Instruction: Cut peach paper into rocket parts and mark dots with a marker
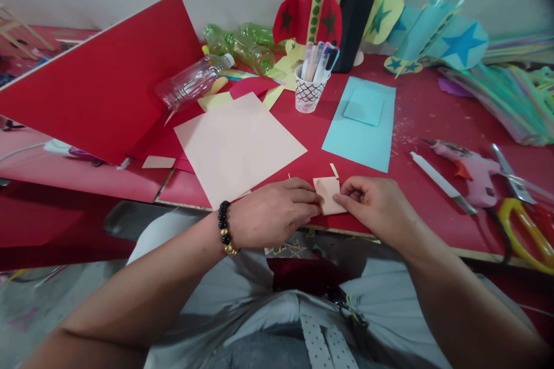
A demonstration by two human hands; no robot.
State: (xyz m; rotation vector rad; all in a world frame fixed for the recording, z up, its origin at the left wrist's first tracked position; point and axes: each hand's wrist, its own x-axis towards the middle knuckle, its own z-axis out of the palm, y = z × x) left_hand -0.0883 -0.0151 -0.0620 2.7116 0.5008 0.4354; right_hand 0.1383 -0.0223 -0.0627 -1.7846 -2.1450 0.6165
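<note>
Red tabletop point(426, 104), card point(328, 193) partly behind fingers point(303, 196)

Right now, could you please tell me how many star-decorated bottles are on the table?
3: the red one, the black one right of it, and the light blue one farthest right. Others could be hidden behind.
</note>
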